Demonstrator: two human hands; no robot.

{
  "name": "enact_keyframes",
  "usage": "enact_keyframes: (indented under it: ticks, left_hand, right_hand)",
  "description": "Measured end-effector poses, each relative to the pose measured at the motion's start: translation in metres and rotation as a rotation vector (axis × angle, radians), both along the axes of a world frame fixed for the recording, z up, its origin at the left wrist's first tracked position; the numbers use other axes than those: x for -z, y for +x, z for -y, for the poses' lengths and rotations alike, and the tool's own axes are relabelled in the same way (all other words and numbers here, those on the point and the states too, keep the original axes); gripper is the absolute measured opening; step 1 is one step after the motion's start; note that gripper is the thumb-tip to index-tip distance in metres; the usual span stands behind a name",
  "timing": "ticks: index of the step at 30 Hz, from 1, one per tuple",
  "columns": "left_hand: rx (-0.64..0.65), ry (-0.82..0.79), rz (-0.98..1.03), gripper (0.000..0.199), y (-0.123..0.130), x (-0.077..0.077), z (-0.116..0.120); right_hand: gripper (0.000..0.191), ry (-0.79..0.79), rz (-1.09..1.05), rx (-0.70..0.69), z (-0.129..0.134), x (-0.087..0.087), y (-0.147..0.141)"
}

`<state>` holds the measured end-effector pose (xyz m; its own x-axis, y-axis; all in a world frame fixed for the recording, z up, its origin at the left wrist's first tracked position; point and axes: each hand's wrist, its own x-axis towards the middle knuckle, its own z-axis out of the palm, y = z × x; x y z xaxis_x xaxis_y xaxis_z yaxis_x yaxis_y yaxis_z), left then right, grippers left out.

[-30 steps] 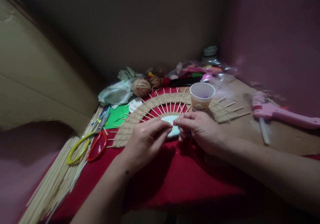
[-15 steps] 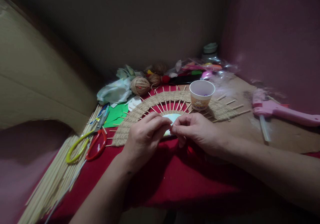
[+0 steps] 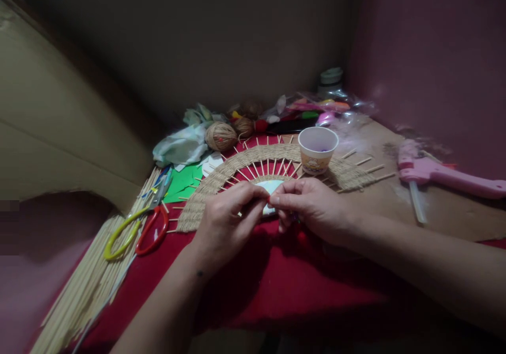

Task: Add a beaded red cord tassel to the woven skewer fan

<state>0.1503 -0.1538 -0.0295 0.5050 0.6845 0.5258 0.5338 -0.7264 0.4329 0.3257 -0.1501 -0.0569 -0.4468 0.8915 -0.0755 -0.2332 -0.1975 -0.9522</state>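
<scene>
My left hand (image 3: 233,212) and my right hand (image 3: 306,204) meet over the red cloth, both with fingers pinched. Between their fingertips shows a small red thing (image 3: 269,200), too small to make out. A woven half-round fan (image 3: 221,177) with thin sticks poking out lies just beyond the hands, its pale centre piece (image 3: 269,186) partly hidden by them. A paper cup (image 3: 318,151) stands on the fan's right part, with something purple inside.
Scissors (image 3: 152,227) lie at the left on a bundle of sticks (image 3: 85,280). Twine balls (image 3: 221,136), green paper (image 3: 182,183) and a cloth bundle (image 3: 179,146) are behind. A pink glue gun (image 3: 446,172) lies right on cardboard (image 3: 367,214).
The fingertips have shifted slightly and the red thing between them shows more clearly. The left fingers have moved a little. The view has shifted very slightly.
</scene>
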Motion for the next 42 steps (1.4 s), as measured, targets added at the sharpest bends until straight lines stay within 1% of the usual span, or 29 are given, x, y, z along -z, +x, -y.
enact_keyframes:
  ticks: [7,9,12,17,20,23,25,27,31,35,39,42]
  left_hand:
    - [0.003,-0.155,0.054,0.012,0.002,-0.004,0.001]
    - [-0.009,-0.168,0.06,0.011,0.003,-0.003,0.001]
    - [-0.045,-0.11,0.033,0.009,0.004,-0.002,0.001]
    - [-0.092,0.084,-0.069,0.008,0.006,0.0,0.002]
    - [-0.124,0.081,-0.057,0.009,0.007,0.001,0.003]
    - [-0.146,-0.043,0.002,0.01,0.006,0.003,0.002]
    - [-0.159,-0.161,0.031,0.012,0.005,0.004,0.001]
    - [-0.164,-0.257,0.056,0.013,0.005,0.003,0.001]
    - [-0.142,-0.433,0.131,0.017,0.008,0.001,0.002]
    - [-0.117,-0.534,0.198,0.017,0.01,0.003,0.003]
    - [-0.118,-0.59,0.244,0.018,0.012,0.006,0.003]
    - [-0.154,-0.656,0.261,0.018,0.013,0.002,0.005]
  right_hand:
    - [0.024,-0.024,-0.031,0.069,0.001,-0.001,-0.002]
    - [0.025,-0.028,-0.037,0.069,0.001,-0.001,-0.002]
    - [0.025,-0.028,-0.032,0.065,0.001,-0.001,-0.001]
    - [0.023,-0.021,-0.02,0.042,0.0,0.0,-0.001]
    - [0.024,-0.012,-0.062,0.024,0.001,0.001,-0.002]
    - [0.018,-0.023,-0.125,0.041,0.003,-0.001,-0.004]
    - [0.014,-0.033,-0.139,0.102,0.005,-0.004,-0.005]
    - [0.014,-0.007,-0.118,0.158,0.006,-0.006,-0.006]
    - [0.004,0.178,0.036,0.175,0.008,-0.009,-0.005]
    - [0.012,0.353,0.233,0.219,0.01,-0.009,-0.002]
    - [0.013,0.446,0.384,0.275,0.012,-0.009,-0.001]
    - [0.013,0.466,0.422,0.307,0.013,-0.011,-0.001]
